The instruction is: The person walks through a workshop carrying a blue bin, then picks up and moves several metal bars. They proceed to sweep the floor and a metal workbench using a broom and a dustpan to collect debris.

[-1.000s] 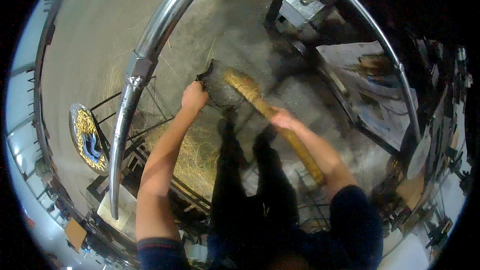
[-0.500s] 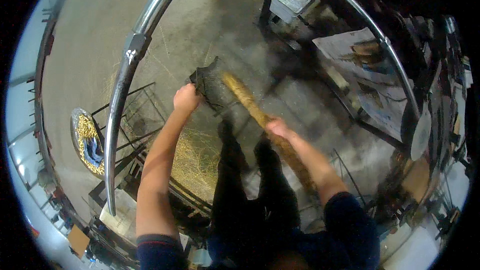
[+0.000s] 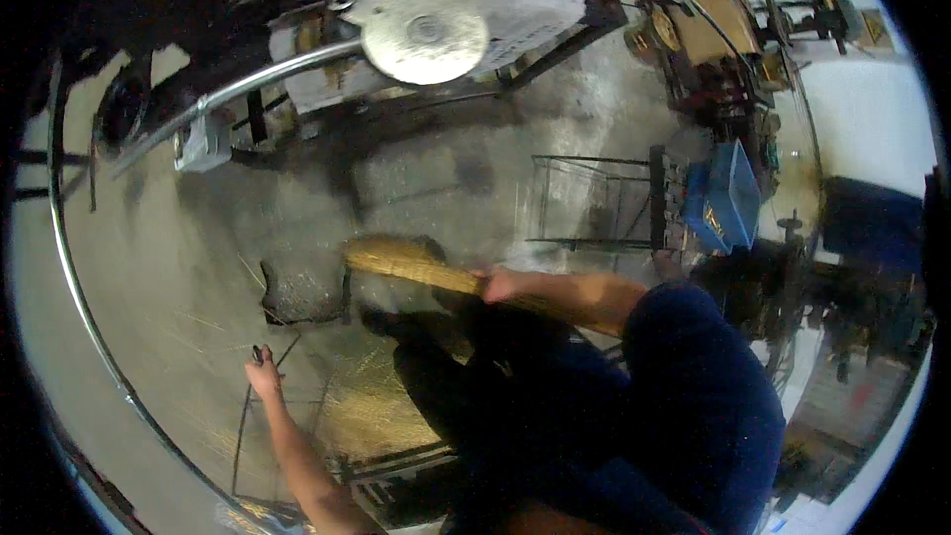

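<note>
My right hand grips a straw-coloured broom. Its bristle end is blurred and points left across the floor, close to a dark-edged dustpan. The rest of the broom runs back under my right forearm. Further left and nearer to me, my left hand is closed around a dark handle whose end sticks out of the fist. That handle seems to belong to the dustpan, though the join is hard to see. Small bits lie in the pan. Golden shavings cover the floor beside my legs.
A curved metal rail sweeps round the left side. A pale round disc hangs at the top by a bench. Rightward stand a black wire frame and a blue bin. A pale box sits at the upper left.
My view has swung to the right, bringing the blue bin into sight. The broom now lies more level across the picture. My left hand and the dustpan appear further left and lower.
</note>
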`<state>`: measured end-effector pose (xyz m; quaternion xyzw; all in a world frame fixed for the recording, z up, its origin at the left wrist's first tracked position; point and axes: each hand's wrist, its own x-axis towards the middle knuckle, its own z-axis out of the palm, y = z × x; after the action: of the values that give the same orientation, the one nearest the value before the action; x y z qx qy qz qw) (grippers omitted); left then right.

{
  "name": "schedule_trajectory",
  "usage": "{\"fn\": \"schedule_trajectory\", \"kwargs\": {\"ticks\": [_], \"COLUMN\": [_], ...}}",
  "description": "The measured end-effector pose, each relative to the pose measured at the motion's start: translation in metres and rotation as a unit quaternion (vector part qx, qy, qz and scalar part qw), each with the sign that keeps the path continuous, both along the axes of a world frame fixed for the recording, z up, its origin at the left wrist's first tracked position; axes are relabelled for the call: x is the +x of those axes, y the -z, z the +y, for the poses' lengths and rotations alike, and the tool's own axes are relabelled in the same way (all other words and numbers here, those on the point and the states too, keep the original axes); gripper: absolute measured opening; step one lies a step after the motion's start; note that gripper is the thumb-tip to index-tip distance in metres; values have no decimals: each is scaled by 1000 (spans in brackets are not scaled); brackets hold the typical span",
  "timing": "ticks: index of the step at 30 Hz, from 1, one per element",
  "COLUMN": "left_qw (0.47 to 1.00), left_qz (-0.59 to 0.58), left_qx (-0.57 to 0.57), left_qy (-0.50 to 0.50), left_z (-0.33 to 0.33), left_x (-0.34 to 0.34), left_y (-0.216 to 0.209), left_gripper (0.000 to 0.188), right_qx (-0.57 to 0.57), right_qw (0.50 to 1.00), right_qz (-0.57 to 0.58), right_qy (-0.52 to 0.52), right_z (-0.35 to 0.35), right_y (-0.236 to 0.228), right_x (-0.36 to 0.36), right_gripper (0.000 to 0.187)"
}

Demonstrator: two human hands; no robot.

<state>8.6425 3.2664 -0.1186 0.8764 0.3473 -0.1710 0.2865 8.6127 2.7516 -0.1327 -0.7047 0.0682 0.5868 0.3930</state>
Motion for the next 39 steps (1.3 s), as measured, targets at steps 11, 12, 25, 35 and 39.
{"fn": "schedule_trajectory", "kwargs": {"ticks": [11, 12, 25, 35, 39], "left_qw": [992, 994, 979, 977, 978], "left_qz": [23, 7, -47, -6, 20], "left_qx": [-78, -73, -199, -215, -206], "left_qy": [-98, -84, -11, -15, 21], "left_z": [-38, -59, -141, -227, -283], "left_x": [-48, -38, 46, 91, 128], "left_y": [-61, -78, -100, -91, -88], "left_gripper": [36, 36, 35, 36, 33], "right_qx": [61, 65, 181, 283, 260], "right_qw": [934, 923, 692, 605, 609], "right_qz": [0, -16, 69, -82, -87], "right_qy": [351, 379, 696, 739, 745], "right_z": [-49, -54, -105, -198, -245], "right_y": [-4, -27, -128, -175, -158], "right_x": [-67, -68, -107, -54, -16], "right_gripper": [26, 27, 45, 68, 65]}}
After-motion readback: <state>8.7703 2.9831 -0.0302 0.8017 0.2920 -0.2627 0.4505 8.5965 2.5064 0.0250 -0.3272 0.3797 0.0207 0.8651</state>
